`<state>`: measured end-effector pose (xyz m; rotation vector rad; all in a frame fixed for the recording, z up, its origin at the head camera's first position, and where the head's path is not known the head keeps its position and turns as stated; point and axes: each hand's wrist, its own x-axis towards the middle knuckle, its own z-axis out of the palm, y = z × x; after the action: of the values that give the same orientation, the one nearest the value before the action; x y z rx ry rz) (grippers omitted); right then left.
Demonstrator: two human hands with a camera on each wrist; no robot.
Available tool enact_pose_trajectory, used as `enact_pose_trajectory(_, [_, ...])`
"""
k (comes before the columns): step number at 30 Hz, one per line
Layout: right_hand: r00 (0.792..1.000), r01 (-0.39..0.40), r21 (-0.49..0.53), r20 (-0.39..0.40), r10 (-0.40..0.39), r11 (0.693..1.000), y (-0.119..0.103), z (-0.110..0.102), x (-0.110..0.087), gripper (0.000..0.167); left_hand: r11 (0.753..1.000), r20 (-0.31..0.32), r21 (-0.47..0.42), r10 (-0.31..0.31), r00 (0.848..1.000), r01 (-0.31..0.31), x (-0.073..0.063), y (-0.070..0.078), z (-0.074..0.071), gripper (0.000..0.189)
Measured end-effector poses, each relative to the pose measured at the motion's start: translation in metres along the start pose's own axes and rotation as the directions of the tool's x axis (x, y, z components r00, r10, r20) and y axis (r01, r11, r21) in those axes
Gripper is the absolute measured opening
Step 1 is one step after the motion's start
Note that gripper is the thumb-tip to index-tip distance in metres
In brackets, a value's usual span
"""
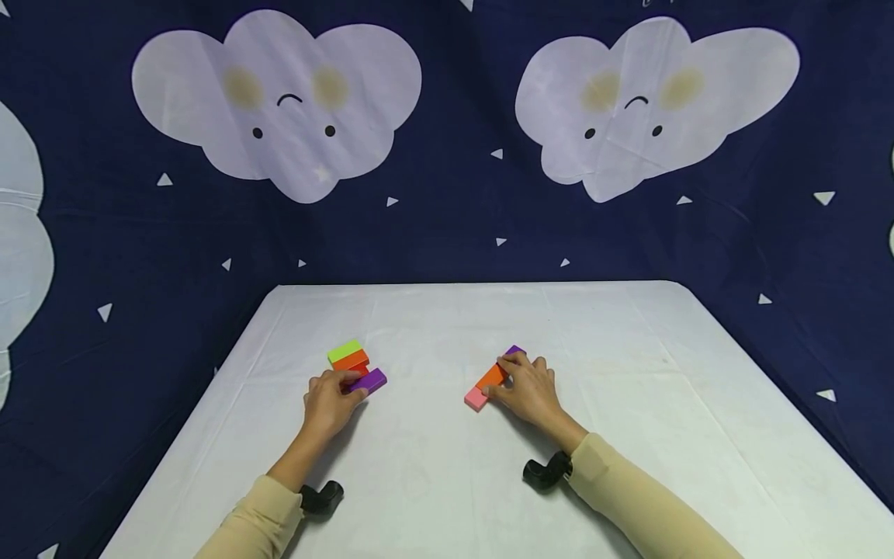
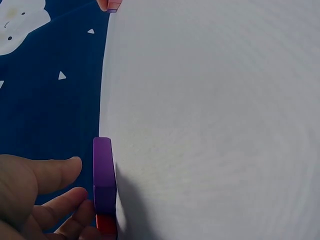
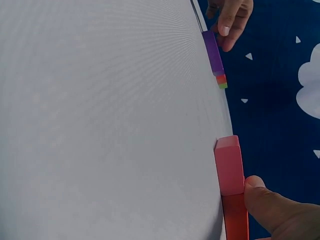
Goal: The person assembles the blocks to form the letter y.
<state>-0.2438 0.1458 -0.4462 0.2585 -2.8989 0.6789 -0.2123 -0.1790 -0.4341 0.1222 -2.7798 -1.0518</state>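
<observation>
Your left hand (image 1: 328, 402) reaches over the white table (image 1: 433, 473), its thumb and fingers parted and loosely bent just beside the first purple block (image 1: 370, 381), which lies next to an orange-red block (image 1: 351, 360) with a lime-green block (image 1: 345, 351) beyond. Well apart from these, your right hand (image 1: 534, 390) bends over a slanting row on the tabletop, thumb and index finger pinching the orange block (image 1: 491, 377) between a pink block (image 1: 476, 398) at the near end and a second purple block (image 1: 514, 350), partly hidden by your fingers, before a navy backdrop (image 1: 447, 233) with pale clouds (image 1: 293, 62)
</observation>
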Motion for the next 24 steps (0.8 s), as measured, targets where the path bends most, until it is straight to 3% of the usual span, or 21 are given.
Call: enact_pose_trajectory(24, [1.0, -0.008, 0.006, 0.0, 0.008, 1.0, -0.0005, 0.0001, 0.0003, 0.065, 0.997, -0.004, 0.081, 0.014, 1.0, -0.013, 0.0007, -0.0032, 0.0023, 0.038])
